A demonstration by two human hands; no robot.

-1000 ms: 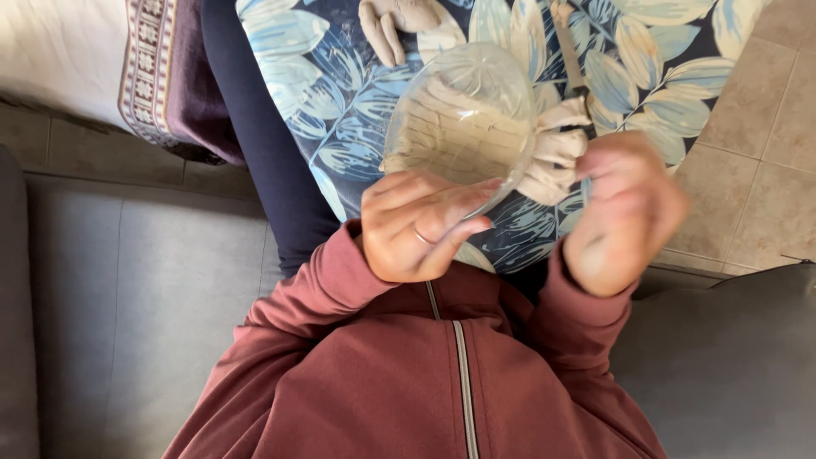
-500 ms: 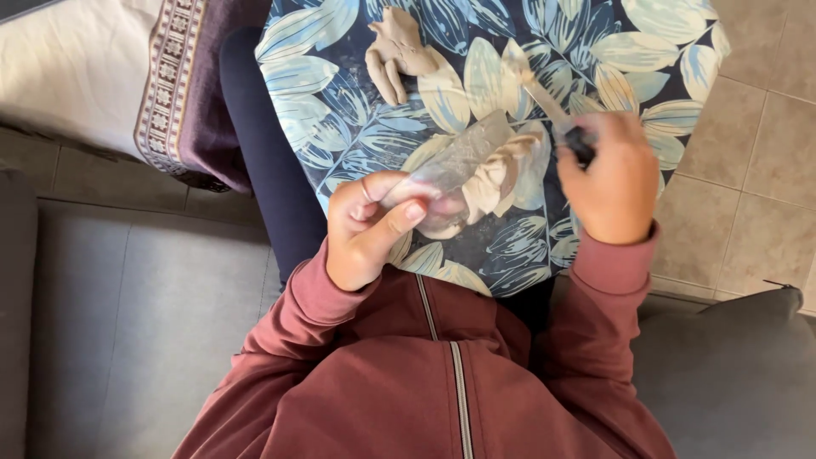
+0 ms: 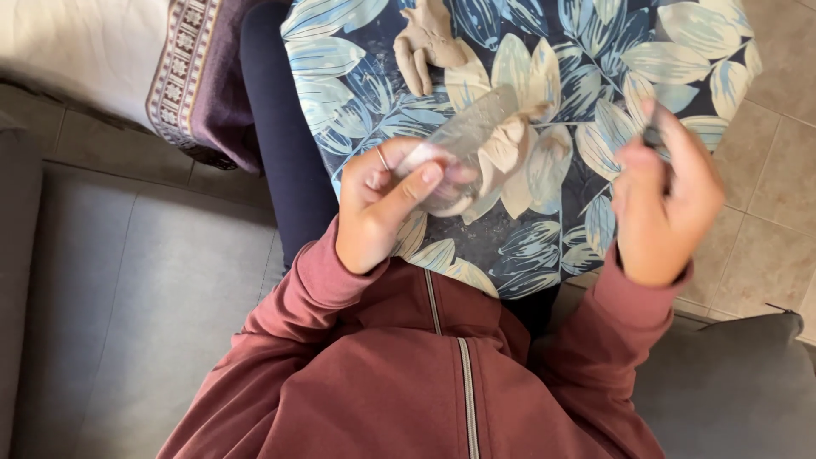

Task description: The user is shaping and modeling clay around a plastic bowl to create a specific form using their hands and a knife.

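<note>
Jacket: a maroon zip-up jacket (image 3: 399,382) is seen nearest the camera, worn by a person seated on a grey sofa (image 3: 110,297).
Left hand: the left hand (image 3: 382,204) is closed around a clear plastic cup (image 3: 463,149), which is held tilted on its side over the lap.
Cup: a lump of tan clay (image 3: 510,144) is seen pressed at the cup's open mouth, touching its rim.
Right hand: the right hand (image 3: 667,208) is blurred, its fingers pinched on a small dark tool (image 3: 653,134); what kind of tool cannot be told.
Lap: the knees are covered by a dark blue cloth (image 3: 586,59) printed with pale leaves; no labels or packages are shown.
Farther: a second clay piece (image 3: 427,41) is laid on the cloth, well apart from the cup.
Edges: a cream blanket (image 3: 93,51) with a patterned border is seen at upper left, beige floor tiles (image 3: 778,195) at right.
</note>
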